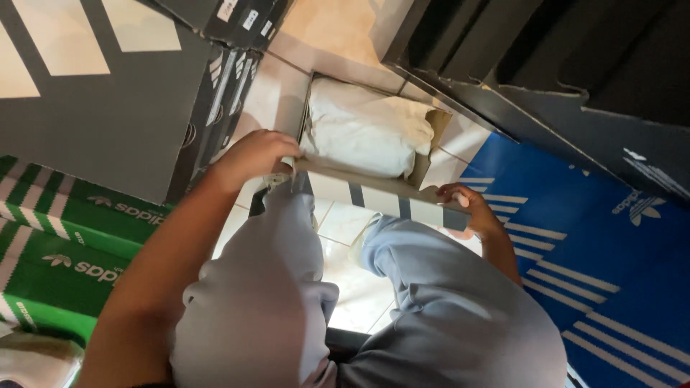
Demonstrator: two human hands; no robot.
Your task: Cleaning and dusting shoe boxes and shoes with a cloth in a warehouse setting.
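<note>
Several green boxes lie stacked at the far left, with a dark box above them. Next, the left hand grips the near left corner of an open shoebox resting on the tiled floor, white paper filling it. The right hand clasps its near right corner. Blue boxes sit at right.

Open striped shoebox centre, black – green – blue boxes around
</note>
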